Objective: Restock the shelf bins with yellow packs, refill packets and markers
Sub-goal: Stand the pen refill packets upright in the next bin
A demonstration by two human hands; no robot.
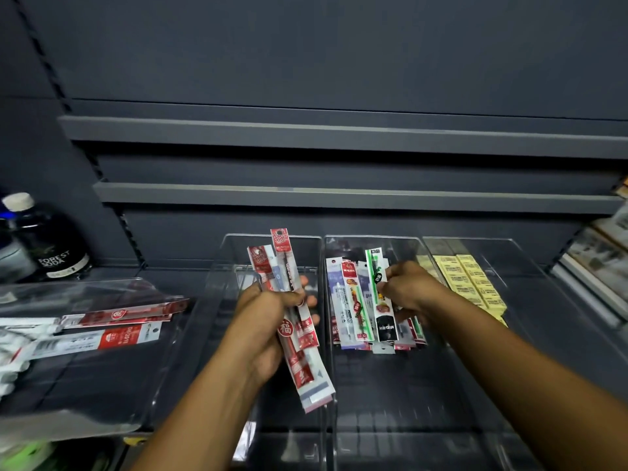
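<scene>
My left hand (268, 321) grips a bundle of red and white refill packets (299, 338) upright over the left clear bin (272, 243). My right hand (413, 288) pinches a green-striped packet (379, 287) at the right side of a leaning row of mixed refill packets (353, 307) in the middle clear bin (370, 241). Yellow packs (472, 283) lie in rows in the right clear bin (492, 246), partly hidden behind my right wrist.
More red and white packets (112, 329) lie loose on a clear plastic bag (68, 368) at the left of the shelf. A dark bottle (47, 239) stands at the back left. Dark shelf rails (339, 195) run above. Stacked printed goods (601, 260) sit at the right.
</scene>
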